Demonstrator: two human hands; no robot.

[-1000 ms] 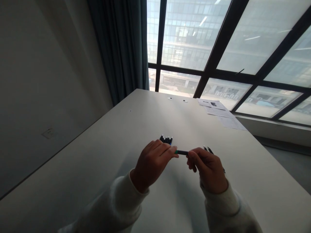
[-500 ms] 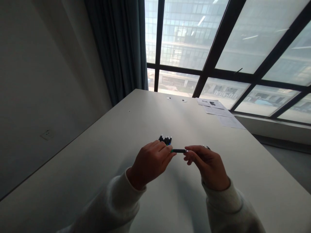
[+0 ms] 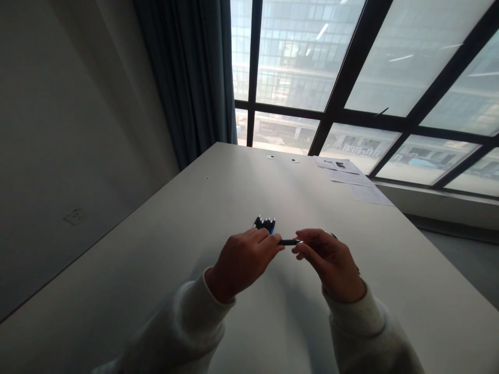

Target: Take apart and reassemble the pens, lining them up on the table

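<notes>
My left hand [image 3: 249, 257] is closed round a dark pen [image 3: 287, 242], which sticks out sideways from its fingertips toward the right. The pen's tip end reaches the thumb and fingers of my right hand [image 3: 331, 262]. Those fingers are curved and parted, with the thumb below the tip and the index finger above it; whether they touch it is hard to tell. Just beyond my left hand, several dark pens [image 3: 266, 224] lie side by side on the white table [image 3: 179, 228], their tips pointing away and their near ends hidden by the hand.
Printed sheets of paper [image 3: 351, 179] lie at the table's far right edge. Two small white round pieces with dark centres [image 3: 271, 157] are at the far edge. A dark curtain [image 3: 195, 78] and a window stand behind the table, with a wall at the left.
The fingers of my right hand have parted slightly at the pen's tip. My left fingers have moved a little along the pen, covering its green part.
</notes>
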